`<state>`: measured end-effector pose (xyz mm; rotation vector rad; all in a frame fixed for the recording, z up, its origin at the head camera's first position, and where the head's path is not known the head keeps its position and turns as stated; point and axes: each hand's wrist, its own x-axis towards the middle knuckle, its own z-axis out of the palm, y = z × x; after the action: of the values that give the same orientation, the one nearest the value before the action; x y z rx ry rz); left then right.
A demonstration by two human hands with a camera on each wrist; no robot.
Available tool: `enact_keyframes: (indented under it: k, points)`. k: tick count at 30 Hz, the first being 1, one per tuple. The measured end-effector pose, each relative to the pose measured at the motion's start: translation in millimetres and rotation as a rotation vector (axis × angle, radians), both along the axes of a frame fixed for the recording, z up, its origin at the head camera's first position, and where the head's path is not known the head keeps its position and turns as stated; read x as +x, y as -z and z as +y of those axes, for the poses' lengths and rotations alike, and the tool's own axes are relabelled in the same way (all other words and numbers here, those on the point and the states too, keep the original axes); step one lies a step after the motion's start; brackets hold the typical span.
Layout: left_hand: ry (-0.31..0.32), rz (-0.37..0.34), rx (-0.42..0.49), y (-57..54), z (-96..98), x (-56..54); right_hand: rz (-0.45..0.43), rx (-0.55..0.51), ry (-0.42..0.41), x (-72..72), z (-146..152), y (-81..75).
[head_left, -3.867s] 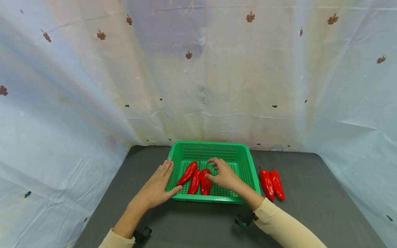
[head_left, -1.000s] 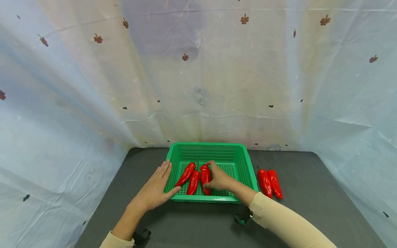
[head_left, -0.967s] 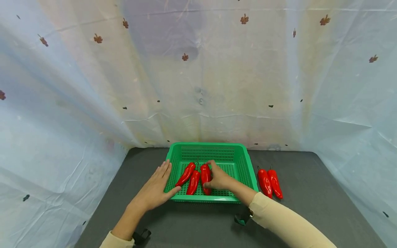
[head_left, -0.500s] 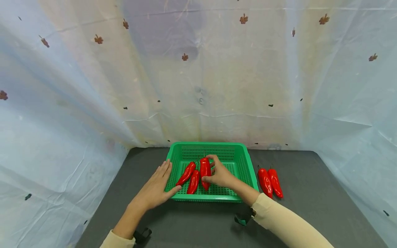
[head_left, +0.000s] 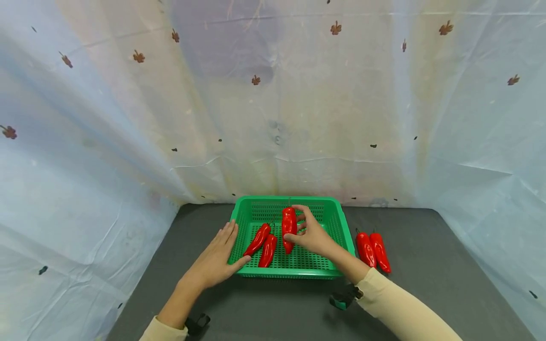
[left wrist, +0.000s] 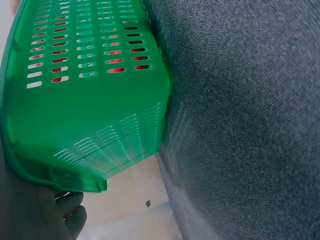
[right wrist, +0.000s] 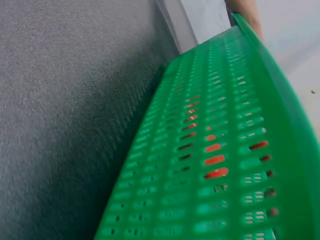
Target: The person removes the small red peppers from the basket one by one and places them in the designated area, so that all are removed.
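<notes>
My right hand (head_left: 313, 234) holds a red chili pepper (head_left: 288, 227) between thumb and fingers, over the inside of a green plastic basket (head_left: 294, 273). Two more red peppers lie on the basket floor: one slanting at the left (head_left: 258, 238), another beside it (head_left: 268, 251). The left hand (head_left: 215, 258) lies with straight fingers on the basket's left front corner. In the left wrist view, fingers (left wrist: 70, 205) of that hand show at the basket rim. The right wrist view shows the slotted front wall (right wrist: 195, 150), with red glimpsed through it; the right hand is out of sight there.
Right of the basket, two red peppers (head_left: 366, 249) lie side by side on the dark grey table (head_left: 273, 308). A pale plastic sheet (head_left: 315, 109) with leaf prints hangs behind the table and along both sides. Black wrist straps (head_left: 344, 297) are on both forearms.
The right hand has gripped the third pepper in the basket, lifted it off the basket floor and carried it back and slightly right. The left hand stays on the basket corner.
</notes>
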<state>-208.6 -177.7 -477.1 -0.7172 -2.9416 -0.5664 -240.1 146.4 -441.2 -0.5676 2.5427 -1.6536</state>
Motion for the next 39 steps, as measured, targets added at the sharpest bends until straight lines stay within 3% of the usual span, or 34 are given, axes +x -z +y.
enact_keyframes:
  k: [12,24,39]
  points:
    - [0.003,0.009,0.001,1.5,-2.1,-0.7,0.010,-0.015,0.047,6.4,27.7,-12.0]
    - [0.002,0.007,0.002,0.0,0.3,-0.5,-0.015,-0.147,0.023,11.2,58.3,-14.3]
    - [0.002,0.004,-0.007,-0.7,-0.1,-0.3,0.073,-0.110,0.074,26.5,102.0,-24.2]
